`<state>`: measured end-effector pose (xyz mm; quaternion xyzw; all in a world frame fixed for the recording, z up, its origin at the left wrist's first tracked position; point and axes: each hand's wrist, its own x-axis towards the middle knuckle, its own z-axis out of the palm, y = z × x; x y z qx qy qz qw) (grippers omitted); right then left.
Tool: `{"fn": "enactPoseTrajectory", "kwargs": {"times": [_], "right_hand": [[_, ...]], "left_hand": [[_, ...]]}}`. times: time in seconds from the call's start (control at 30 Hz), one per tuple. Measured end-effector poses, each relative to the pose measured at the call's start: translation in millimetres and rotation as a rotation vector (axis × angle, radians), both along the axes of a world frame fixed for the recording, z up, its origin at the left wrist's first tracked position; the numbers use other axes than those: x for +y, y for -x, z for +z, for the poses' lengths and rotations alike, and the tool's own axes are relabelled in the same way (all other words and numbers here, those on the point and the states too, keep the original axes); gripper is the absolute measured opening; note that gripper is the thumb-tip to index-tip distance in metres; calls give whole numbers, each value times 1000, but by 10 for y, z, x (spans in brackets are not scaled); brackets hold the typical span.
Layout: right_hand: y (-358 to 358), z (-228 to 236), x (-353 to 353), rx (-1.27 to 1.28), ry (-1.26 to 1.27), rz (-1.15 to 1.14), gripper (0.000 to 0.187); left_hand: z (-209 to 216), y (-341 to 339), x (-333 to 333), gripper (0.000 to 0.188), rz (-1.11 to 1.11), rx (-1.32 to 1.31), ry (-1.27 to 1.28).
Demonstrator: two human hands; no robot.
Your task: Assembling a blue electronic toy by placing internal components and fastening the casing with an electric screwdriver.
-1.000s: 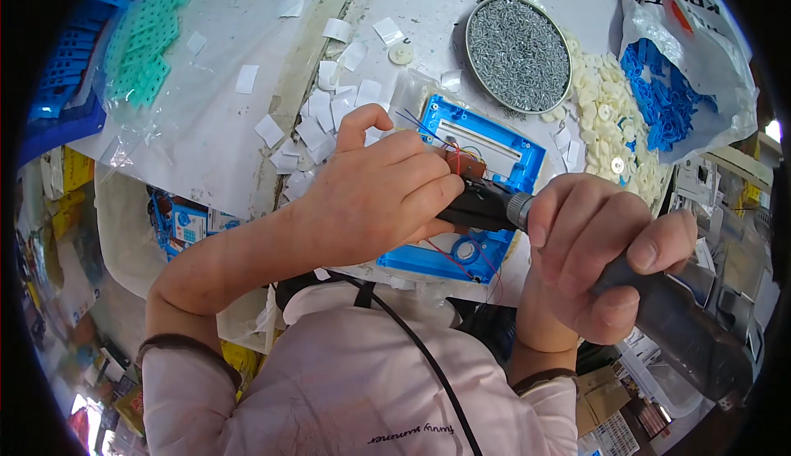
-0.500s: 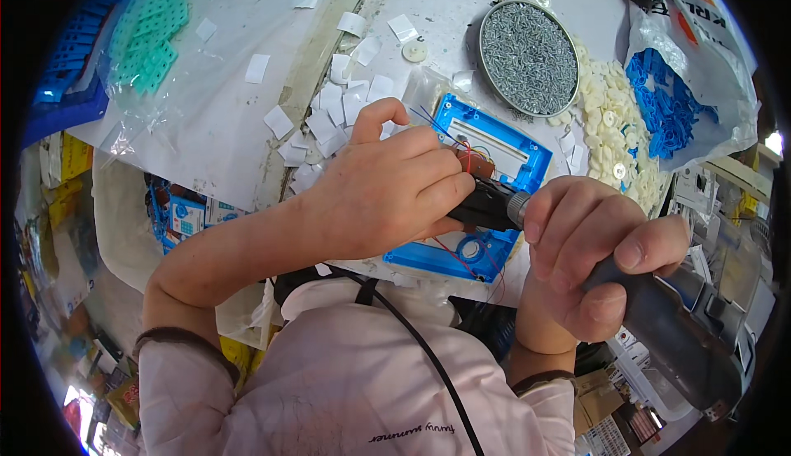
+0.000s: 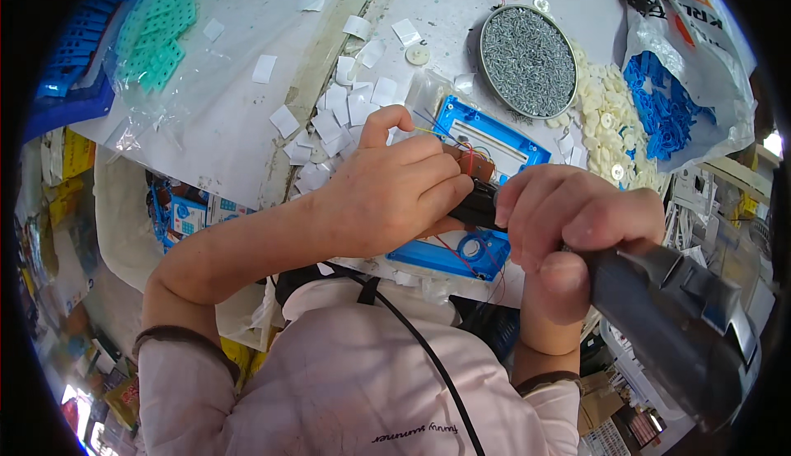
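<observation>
The right hand [image 3: 577, 225] is curled firmly around the dark power tool [image 3: 671, 328], its fingers folded over the front end and the thumb bent in against it, while the tool's body slants away toward the lower right. The left hand [image 3: 395, 188] lies over the blue casing [image 3: 437, 257], its index finger hooked upward and the other fingers bent; their tips meet a black part [image 3: 480, 207] above the casing (the thumb is mostly hidden, so whether that part is pinched or merely steadied I cannot tell). Just beyond these fingertips sits a brown piece [image 3: 478, 166] with thin coloured wires, within the casing's outline. The casing lies on the table in front of the person, near small silver screws [image 3: 528, 60] and white paper pieces [image 3: 338, 102].
</observation>
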<state>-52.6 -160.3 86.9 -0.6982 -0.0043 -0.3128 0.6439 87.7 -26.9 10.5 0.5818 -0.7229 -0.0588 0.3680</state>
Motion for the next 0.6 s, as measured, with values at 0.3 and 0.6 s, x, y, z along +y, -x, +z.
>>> {"fn": "enactPoseTrajectory", "kwargs": {"times": [0.3, 0.6], "right_hand": [[585, 397, -298, -78, 61, -111, 77], [973, 346, 196, 106, 973, -836, 72]], "left_hand": [[66, -53, -42, 45, -29, 5, -26], [27, -84, -122, 46, -87, -11, -18]]}}
